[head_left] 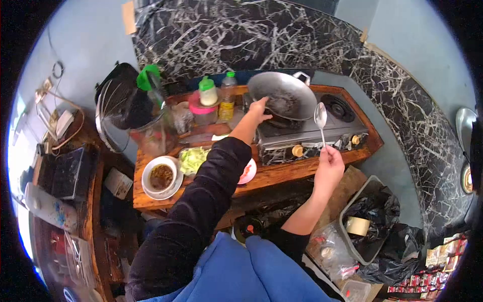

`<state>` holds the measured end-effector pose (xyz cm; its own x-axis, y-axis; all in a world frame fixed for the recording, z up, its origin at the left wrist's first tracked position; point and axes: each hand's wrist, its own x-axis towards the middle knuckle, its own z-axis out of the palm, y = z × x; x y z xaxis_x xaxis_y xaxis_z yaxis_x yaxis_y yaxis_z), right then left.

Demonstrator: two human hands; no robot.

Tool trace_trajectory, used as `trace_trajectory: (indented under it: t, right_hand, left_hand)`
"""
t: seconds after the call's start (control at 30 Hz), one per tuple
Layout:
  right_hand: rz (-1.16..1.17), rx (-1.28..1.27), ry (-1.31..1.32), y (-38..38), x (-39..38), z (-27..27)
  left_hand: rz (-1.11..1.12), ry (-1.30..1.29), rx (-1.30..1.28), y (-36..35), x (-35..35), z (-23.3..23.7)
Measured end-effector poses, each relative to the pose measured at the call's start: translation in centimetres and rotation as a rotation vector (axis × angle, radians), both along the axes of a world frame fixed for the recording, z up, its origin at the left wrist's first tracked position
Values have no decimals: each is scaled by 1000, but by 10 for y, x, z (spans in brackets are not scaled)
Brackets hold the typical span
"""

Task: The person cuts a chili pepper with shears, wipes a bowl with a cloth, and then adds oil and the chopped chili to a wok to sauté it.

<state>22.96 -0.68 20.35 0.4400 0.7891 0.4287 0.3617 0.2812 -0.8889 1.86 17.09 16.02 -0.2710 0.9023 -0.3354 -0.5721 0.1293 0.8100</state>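
My left hand (pixel 258 111) reaches to the near-left rim of a grey metal wok (pixel 289 95) and grips it there; the handle on that side is hidden by the fingers. The wok tilts on the gas stove (pixel 312 132), and its inside looks dark and wet in the middle. In my right hand (pixel 329 163) a metal spoon (pixel 321 118) is held upright by its handle, with the bowl up, in front of the stove.
Left of the stove stand an oil bottle (pixel 228 98), a green-capped bottle (pixel 208 91) on a pink-lidded jar, chopped greens (pixel 193 160) and a bowl of dark sauce (pixel 161 177). A knife (pixel 196 138) lies behind. A bin (pixel 373 185) stands lower right.
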Motion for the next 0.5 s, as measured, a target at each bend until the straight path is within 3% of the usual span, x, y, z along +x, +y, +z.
trace_trajectory:
  t: [0.2, 0.27, 0.37, 0.5]
  right_hand:
    - [-31, -114, 35, 1, 13, -1]
    - [-48, 109, 55, -3, 22, -5]
    - [-23, 170, 116, -21, 33, 6]
    - [34, 132, 2, -62, 38, 29]
  left_hand:
    - [141, -74, -50, -1, 5, 6]
    - [78, -91, -5, -29, -8, 5]
    - [-199, -83, 127, -101, -40, 10]
    - [-285, -69, 72, -251, -99, 30]
